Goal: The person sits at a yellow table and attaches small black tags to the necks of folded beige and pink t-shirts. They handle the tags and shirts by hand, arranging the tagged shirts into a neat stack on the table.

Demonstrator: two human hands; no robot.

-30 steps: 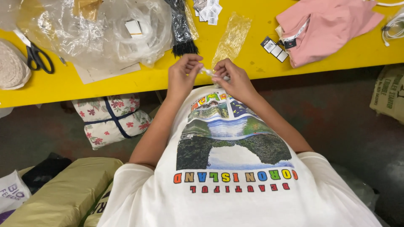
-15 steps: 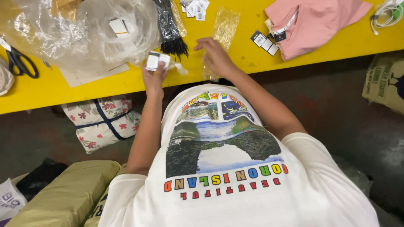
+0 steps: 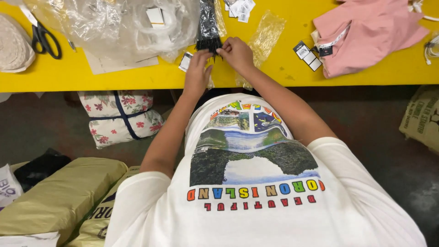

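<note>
You're at a garment packing workshop bench: a long yellow table (image 3: 114, 77) carries a folded pink garment (image 3: 366, 32) near its right edge, loose hang tags (image 3: 307, 56), clear plastic bags (image 3: 114, 23), scissors (image 3: 43, 36) toward the left edge, and filled sacks (image 3: 59, 196) lie on the concrete floor below.

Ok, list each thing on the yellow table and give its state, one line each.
Black tie bundle: lying flat, both hands at its lower end.
Left hand: fingers touching the bundle's end.
Right hand: fingers curled at the bundle's end.
Scissors: lying flat, untouched.
Pink garment: folded, tags beside it.
Clear plastic bags: crumpled, heaped.
</note>
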